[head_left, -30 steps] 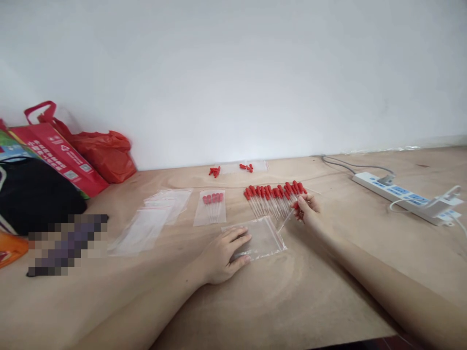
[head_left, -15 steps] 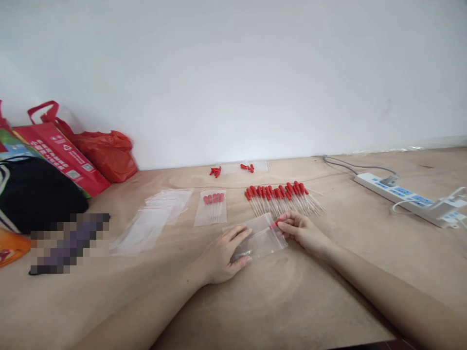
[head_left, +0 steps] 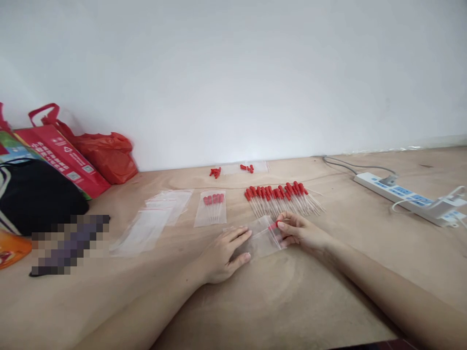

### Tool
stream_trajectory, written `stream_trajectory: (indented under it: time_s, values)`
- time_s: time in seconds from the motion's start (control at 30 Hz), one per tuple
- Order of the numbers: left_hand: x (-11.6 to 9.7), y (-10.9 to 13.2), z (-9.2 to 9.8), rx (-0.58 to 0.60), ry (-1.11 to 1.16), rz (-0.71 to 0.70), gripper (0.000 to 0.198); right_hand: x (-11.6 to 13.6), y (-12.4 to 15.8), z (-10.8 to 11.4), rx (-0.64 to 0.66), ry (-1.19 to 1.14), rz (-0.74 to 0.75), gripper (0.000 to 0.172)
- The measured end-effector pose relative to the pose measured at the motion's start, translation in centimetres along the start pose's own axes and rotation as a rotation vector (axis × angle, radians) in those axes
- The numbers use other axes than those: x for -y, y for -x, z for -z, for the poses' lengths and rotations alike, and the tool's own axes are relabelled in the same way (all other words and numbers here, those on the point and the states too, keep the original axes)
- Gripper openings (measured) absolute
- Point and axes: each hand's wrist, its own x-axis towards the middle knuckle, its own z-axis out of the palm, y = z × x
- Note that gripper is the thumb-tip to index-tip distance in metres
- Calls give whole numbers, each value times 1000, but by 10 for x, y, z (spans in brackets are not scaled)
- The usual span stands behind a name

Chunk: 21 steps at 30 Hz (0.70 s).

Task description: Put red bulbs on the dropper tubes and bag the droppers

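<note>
Left hand: the left hand (head_left: 222, 255) lies palm down on the table (head_left: 292, 301), fingers spread and straight, their tips pressing on the near left part of the clear bag (head_left: 260, 240).
Right hand: the right hand (head_left: 301, 233) rests at the right edge of that bag, thumb and fingertips pinched together on the red-capped dropper (head_left: 273, 225).
Red-capped dropper: its red cap shows just left of the right fingertips, at the far right corner of the bag; whether its clear stem is inside the bag cannot be told.
Clear bag: flat on the table between the two hands, touched by both, near the middle of the scene.
Row of droppers: the row of droppers (head_left: 282, 197) lies just beyond the right hand, red caps to the far side, clear stems fanning toward the near right.
Filled bag: a filled bag (head_left: 211, 206) with several red-capped droppers lies left of the row, beyond the left hand.
Empty bags: a loose pile of empty bags (head_left: 153, 221) lies further left.
Loose caps: small red caps (head_left: 215, 171) sit far back by the wall.
Power strip: a white power strip (head_left: 408, 198) with a plugged cable lies at the far right, well apart from the hands.
Far left: red shopping bags (head_left: 98, 155) and a black bag (head_left: 36, 194) stand against the wall.
</note>
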Motion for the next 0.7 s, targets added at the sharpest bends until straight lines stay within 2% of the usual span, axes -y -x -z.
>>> stream_trajectory:
  time_s: [0.17,0.3,0.47,0.7]
  values:
    - [-3,0,2,6,-11,-16,52,0,5,-10,101,-105,-69,35]
    - [-2,-1,1,-12,-6,-31,49,0,2,-12,33,-95,-59,36]
    - [5,-5,-6,-106,33,-19,37,-1,-1,-9,-54,-70,-19,36]
    - [8,-6,-11,-156,32,-28,35,-2,6,-19,55,-161,-114,33]
